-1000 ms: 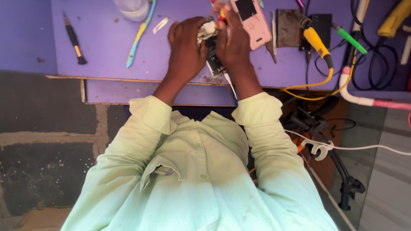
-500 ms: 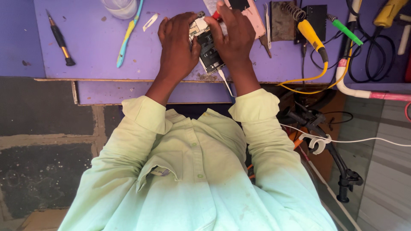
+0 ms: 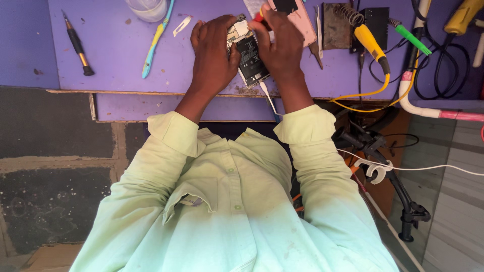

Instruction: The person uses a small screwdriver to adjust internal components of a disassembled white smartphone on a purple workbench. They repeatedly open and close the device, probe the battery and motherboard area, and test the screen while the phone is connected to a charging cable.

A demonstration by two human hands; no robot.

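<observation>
An opened phone [image 3: 249, 58] with its back cover off and its black battery showing lies on the purple table [image 3: 121, 65]. My left hand [image 3: 214, 50] grips the phone's left side. My right hand [image 3: 280, 43] rests on its right side and pinches a small red-handled tool [image 3: 258, 15] at the phone's top end. A white cable [image 3: 268, 98] runs from the phone's near end over the table edge. Both arms wear pale green sleeves.
A black screwdriver [image 3: 76, 44], a blue toothbrush [image 3: 156, 40], a clear container [image 3: 147, 9] and a white scrap [image 3: 182, 25] lie left. A pink phone [image 3: 295, 17], tweezers [image 3: 317, 38], a yellow soldering iron [image 3: 370, 43], black cables [image 3: 443, 75] and a white hose [image 3: 428, 108] crowd the right.
The view has shifted so the table sits slightly lower in the picture. Both hands stay on the opened phone, with only small finger movement at its top end.
</observation>
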